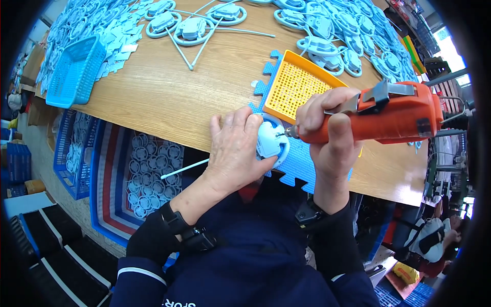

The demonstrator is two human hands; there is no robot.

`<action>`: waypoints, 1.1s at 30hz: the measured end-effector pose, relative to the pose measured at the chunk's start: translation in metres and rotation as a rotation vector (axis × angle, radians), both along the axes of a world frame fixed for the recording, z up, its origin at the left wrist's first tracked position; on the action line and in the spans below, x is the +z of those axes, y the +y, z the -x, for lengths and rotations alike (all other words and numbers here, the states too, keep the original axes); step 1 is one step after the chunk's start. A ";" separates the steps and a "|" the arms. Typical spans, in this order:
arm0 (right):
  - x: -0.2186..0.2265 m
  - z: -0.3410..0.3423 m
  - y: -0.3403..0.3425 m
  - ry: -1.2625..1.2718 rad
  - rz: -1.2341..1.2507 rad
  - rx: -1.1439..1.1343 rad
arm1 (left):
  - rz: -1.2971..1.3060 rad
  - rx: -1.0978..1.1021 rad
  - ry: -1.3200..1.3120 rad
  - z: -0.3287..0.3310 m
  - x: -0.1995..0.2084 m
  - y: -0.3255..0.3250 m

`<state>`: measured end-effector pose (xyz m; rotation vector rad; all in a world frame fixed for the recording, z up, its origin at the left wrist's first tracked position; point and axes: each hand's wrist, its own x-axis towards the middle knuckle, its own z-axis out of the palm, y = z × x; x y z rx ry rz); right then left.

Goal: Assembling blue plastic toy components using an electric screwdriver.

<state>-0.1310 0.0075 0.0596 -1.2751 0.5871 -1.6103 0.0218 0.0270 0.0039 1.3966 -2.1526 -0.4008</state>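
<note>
Head view shows the left hand [232, 146] curved over the near-left side of a pale ring-shaped plastic housing [268, 140], index finger and thumb gripping its edge, while the right hand [330, 125] is wrapped around an orange-red power screwdriver [394, 115]. The housing lies on a blue foam mat [299, 163] on the tabletop [153, 97], just beside a yellow perforated tray [316, 67], with the driver's tip at its raised centre. Good work here probably means keeping the bit square to the surface, pressing steadily and holding the left fingertips clear of the tip. The housing looks smooth and rigid, a block set within a rounded hoop; the mat is finely textured with interlocking edges, and the tabletop has a wood grain.
</note>
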 end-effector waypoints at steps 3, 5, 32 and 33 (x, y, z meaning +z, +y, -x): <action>-0.003 -0.004 0.001 -0.013 -0.019 0.019 | -0.019 0.006 -0.010 -0.002 -0.001 0.000; -0.002 -0.005 0.002 -0.017 -0.012 0.005 | -0.020 -0.002 -0.001 -0.001 -0.001 0.000; 0.023 0.036 -0.017 -0.088 0.097 -0.142 | -0.042 0.019 -0.217 -0.146 0.040 -0.033; 0.022 0.033 -0.023 -0.100 0.076 -0.133 | -0.030 0.094 -0.195 -0.153 0.039 -0.062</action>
